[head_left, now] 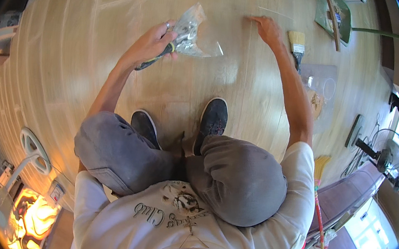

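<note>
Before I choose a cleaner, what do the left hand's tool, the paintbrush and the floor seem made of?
Tool: glossy, glinting blade, perhaps metal or clear plastic; dull handle, probably plastic or rubber. Paintbrush: pale bristles, fibre unclear; glinting, apparently metal band. Floor: satin wood or laminate, from grain and soft reflections.

Dustpan (346, 23): green, at the upper right, with debris in it and a thin green handle reaching toward the right edge.
Wooden stick (332, 19): narrow, lying across the dustpan.
White fan (24, 164): at the lower left, on an oval ring base.
Glowing panel (33, 221): bright orange and yellow, in the lower left corner.
Black fan (383, 159): at the right, with a round wire guard and dark cables (353, 160) beside it.
Bench (349, 195): long, purple-brown, lower right.
Broom (321, 169): yellow bristles, red handle, beside the bench.
</note>
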`<state>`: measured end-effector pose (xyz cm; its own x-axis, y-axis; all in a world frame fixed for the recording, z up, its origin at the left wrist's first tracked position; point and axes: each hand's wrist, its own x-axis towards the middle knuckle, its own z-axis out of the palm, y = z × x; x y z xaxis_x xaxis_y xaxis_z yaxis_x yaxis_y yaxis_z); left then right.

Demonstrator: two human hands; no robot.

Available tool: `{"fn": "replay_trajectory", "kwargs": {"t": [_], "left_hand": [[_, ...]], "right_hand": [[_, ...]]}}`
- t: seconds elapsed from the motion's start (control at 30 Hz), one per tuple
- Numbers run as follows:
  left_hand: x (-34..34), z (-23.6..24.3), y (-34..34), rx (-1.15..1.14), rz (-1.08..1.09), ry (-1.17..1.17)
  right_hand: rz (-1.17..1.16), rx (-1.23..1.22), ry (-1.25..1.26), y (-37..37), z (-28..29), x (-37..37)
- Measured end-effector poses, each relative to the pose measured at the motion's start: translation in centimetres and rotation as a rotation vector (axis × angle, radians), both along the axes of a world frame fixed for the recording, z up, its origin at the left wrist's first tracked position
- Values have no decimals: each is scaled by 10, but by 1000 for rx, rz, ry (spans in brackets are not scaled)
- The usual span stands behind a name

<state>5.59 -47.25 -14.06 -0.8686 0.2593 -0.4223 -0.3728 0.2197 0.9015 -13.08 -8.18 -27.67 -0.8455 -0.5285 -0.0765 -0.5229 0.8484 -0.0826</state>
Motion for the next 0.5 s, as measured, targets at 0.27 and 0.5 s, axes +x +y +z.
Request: {"fn": "replay_trajectory", "kwargs": {"t": [0.27,0.5], "left_hand": [[9,-4,-6,-45,4,-10],[11,17,2,-3,-31,27]], "right_hand": [[204,-566,-92,-73,163,139],[498,-227,123,-86,184,130]]}}
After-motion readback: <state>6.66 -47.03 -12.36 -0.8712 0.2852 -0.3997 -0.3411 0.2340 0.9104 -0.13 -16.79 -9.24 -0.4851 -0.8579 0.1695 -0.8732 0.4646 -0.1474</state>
